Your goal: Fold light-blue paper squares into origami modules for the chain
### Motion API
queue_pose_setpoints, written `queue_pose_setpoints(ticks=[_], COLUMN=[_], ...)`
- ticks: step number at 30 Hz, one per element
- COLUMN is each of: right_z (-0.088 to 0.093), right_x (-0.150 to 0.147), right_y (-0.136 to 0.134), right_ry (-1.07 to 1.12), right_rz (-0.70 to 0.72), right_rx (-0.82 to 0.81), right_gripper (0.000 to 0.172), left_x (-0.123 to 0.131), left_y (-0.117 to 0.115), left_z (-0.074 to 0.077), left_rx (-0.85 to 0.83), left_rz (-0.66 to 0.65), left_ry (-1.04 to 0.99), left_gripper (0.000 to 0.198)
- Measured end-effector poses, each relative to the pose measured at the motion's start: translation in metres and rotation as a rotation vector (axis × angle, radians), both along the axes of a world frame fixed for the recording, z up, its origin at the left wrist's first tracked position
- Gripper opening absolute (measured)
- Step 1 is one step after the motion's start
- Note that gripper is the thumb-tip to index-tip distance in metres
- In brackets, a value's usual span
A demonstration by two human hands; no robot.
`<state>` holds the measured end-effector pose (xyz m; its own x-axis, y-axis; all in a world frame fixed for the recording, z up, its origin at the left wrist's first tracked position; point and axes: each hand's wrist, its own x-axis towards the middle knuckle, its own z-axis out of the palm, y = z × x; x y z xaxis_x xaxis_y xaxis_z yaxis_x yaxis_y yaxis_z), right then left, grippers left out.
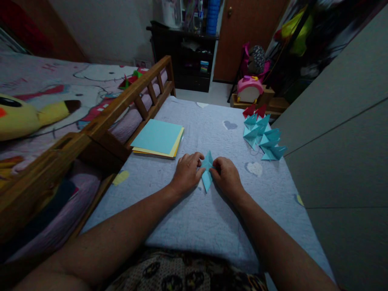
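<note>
A light-blue folded paper (207, 178) in a narrow diamond shape lies on the bedsheet in front of me, one point facing away and one toward me. My left hand (188, 171) pinches its left edge between thumb and fingers. On the opposite edge, my right hand (226, 176) grips the paper the same way. Left of the hands sits a stack of square paper sheets (159, 135), blue on top with yellow and orange beneath. Several folded blue paper pieces (262, 137) stand to the right, with red folded paper (254, 111) behind them.
A wooden bed rail (121, 101) runs along the left, with a yellow plush toy (36, 117) on the bed beyond it. Pale cabinet panels (342, 149) border the right. Behind the sheet (200, 218) are a dark shelf (184, 56) and a pink toy case (250, 89).
</note>
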<state>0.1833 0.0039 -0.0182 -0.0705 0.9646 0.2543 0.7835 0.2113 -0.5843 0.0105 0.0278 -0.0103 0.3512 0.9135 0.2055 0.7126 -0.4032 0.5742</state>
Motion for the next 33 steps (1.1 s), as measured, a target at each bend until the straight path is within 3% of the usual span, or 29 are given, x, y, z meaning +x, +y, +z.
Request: queue_pose_setpoints(ticks=[6,11,16,23,33], right_z=[-0.002,0.007,0.017,0.024,0.021], right_x=[0.004,0.012,0.015,0.019,0.030], right_y=[-0.002,-0.011,-0.020,-0.022,-0.019], right_ry=[-0.175,-0.267,-0.351,-0.379,-0.398], right_rz=[0.083,0.242,0.312,0.308,0.290], right_rx=[0.093,0.076,0.038,0.027,0.024], right_gripper=[0.016,0.027,0.035,0.024,0.017], left_x=[-0.003,-0.007,-0.009,-0.013,-0.019], left_y=[-0.006,-0.015,-0.019,-0.020,-0.016], left_z=[0.001,0.006,0.011,0.010,0.016], left_rx=[0.189,0.263,0.277,0.278,0.214], left_rz=[-0.168,-0.298,-0.316,-0.322,-0.308], left_ry=[0.198,0.378,0.490,0.560,0.444], left_gripper=[0.006,0.013,0.016,0.012,0.013])
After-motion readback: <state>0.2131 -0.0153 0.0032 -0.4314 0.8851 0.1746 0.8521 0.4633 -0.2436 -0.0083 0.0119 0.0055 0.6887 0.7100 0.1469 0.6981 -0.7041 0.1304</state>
